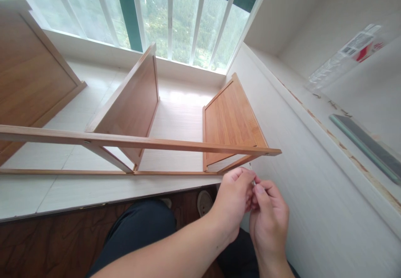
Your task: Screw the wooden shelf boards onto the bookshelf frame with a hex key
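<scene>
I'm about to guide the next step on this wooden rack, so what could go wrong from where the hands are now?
1. Both hands, left hand and right hand, pinch one thin metal piece; it could slip and drop to the floor between the knees.
2. The wooden frame lies half-built at the platform edge; a push at its right corner may shift it.
3. The phone on the ledge could get knocked.

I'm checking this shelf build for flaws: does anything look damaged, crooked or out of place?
The wooden frame lies on its side on the pale platform, panels sound. Both hands pinch a small metal piece by its corner. The oddest thing is the ledge edge on the right: its surface is chipped, with brown patches showing.
</scene>
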`<state>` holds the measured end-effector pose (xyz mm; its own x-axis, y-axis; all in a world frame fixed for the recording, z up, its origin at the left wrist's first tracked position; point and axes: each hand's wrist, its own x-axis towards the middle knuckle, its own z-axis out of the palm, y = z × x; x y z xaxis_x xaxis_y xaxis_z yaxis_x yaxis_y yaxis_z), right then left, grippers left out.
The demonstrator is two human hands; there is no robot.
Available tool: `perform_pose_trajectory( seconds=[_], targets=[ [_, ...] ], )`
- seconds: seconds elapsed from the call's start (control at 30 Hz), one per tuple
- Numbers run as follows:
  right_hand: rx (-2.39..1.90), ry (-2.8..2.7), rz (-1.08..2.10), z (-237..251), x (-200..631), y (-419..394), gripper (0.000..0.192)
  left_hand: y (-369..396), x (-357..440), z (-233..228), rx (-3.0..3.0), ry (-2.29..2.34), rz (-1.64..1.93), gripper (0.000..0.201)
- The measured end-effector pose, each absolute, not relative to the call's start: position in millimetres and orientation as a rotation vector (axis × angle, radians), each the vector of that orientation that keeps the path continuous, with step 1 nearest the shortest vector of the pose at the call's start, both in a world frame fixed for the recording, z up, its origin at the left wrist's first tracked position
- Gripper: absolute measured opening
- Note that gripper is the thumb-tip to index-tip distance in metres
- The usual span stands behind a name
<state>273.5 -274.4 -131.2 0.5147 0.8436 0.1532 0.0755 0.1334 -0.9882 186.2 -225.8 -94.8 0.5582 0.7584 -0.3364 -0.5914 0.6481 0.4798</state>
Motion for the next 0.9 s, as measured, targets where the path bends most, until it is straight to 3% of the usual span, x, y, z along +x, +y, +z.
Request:
perform_pose_trajectory(
  seconds=[0.57,0.9],
  targets=[
    [-1.29,-0.966,0.356,-122,265,-262,0.022,-218,187,-96,0.417,0.381,0.831,0.035],
    [-1.225,-0.997,0.383,-121,267,-256,0.021,-209,188,-98,0.443,0.33,0.839,0.033]
  ],
)
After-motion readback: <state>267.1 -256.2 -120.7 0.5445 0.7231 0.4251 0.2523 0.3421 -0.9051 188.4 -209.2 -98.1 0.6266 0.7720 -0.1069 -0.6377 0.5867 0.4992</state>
